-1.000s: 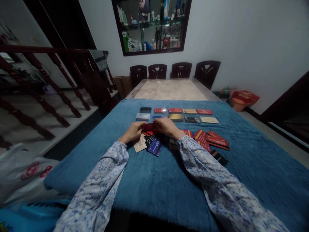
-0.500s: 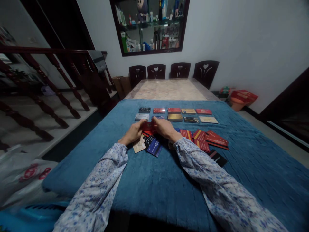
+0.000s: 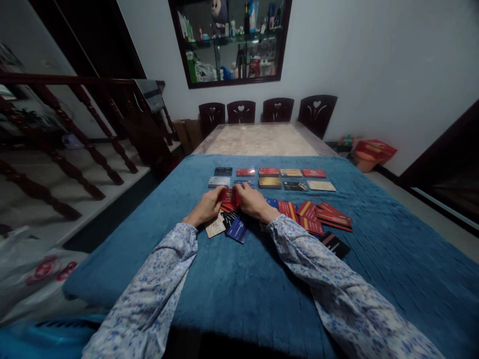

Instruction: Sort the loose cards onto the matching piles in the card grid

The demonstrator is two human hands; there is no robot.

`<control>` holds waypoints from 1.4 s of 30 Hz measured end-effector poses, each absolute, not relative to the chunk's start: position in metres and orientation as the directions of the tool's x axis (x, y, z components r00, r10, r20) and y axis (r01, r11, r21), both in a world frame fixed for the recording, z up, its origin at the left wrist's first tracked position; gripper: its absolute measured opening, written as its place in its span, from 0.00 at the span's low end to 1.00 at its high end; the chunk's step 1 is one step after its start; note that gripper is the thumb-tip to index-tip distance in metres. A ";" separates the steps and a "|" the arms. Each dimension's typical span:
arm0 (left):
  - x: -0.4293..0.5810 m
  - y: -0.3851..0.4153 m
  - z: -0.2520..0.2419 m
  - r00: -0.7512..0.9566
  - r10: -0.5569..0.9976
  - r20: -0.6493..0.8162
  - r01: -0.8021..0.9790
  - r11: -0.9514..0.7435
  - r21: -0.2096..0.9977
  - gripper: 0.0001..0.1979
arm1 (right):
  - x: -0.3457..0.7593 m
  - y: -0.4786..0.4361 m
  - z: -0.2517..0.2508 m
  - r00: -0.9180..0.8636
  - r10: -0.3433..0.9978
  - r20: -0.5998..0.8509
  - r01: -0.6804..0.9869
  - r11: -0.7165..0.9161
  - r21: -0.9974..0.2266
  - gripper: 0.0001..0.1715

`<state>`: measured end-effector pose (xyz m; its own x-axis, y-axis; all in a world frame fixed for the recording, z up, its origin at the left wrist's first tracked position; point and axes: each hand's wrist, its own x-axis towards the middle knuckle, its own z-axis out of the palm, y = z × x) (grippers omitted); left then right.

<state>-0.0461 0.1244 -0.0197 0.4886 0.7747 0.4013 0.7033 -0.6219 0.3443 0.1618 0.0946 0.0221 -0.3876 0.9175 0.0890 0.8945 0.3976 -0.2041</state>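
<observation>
Wall cabinet (image 3: 234, 83) holds bottles (image 3: 246, 19); both hands (image 3: 205, 207) grip red card (image 3: 229, 198).

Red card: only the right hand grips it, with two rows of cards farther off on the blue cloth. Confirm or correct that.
Not only the right hand: the left hand grips the red card too, at its opposite side, as the head view shows. The two rows of cards do lie farther off on the blue cloth.
</observation>
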 end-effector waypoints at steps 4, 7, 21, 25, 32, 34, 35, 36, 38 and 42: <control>-0.046 0.125 -0.020 0.477 0.780 0.405 0.697 -0.617 0.366 0.27 | 0.162 0.095 0.021 -0.408 0.907 0.102 0.876 0.420 -0.235 0.29; -0.046 0.126 -0.020 0.475 0.778 0.411 0.682 -0.621 0.387 0.28 | 0.162 0.097 0.019 -0.406 0.905 0.128 0.874 0.425 -0.236 0.31; -0.054 0.132 -0.026 0.475 0.782 0.404 0.678 -0.618 0.398 0.31 | 0.168 0.113 0.008 -0.425 0.888 0.177 0.849 0.459 -0.261 0.23; -0.053 0.133 -0.026 0.485 0.773 0.409 0.681 -0.627 0.378 0.29 | 0.172 0.115 0.011 -0.431 0.879 0.206 0.848 0.472 -0.240 0.23; -0.053 0.133 -0.020 0.539 0.715 0.445 0.657 -0.687 0.310 0.25 | 0.178 0.116 0.021 -0.479 0.852 0.210 0.832 0.517 -0.199 0.25; -0.052 0.134 -0.018 0.553 0.717 0.424 0.669 -0.686 0.287 0.25 | 0.180 0.115 0.025 -0.498 0.847 0.186 0.832 0.527 -0.173 0.25; -0.052 0.134 -0.018 0.556 0.720 0.416 0.676 -0.683 0.278 0.24 | 0.180 0.115 0.027 -0.502 0.847 0.177 0.834 0.528 -0.159 0.25; -0.052 0.134 -0.017 0.557 0.724 0.408 0.682 -0.679 0.272 0.24 | 0.181 0.114 0.029 -0.507 0.844 0.173 0.834 0.531 -0.148 0.25; -0.049 0.134 -0.016 0.565 0.727 0.391 0.687 -0.677 0.265 0.23 | 0.184 0.113 0.033 -0.518 0.839 0.167 0.832 0.540 -0.127 0.26; -0.040 0.134 -0.013 0.583 0.722 0.372 0.687 -0.683 0.248 0.22 | 0.195 0.113 0.038 -0.549 0.824 0.141 0.827 0.560 -0.051 0.20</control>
<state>-0.0403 0.1339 -0.0126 0.5830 0.7220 0.3725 0.6870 -0.6829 0.2485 0.1946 0.1132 0.0379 -0.5489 0.8239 0.1410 0.8270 0.5598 -0.0515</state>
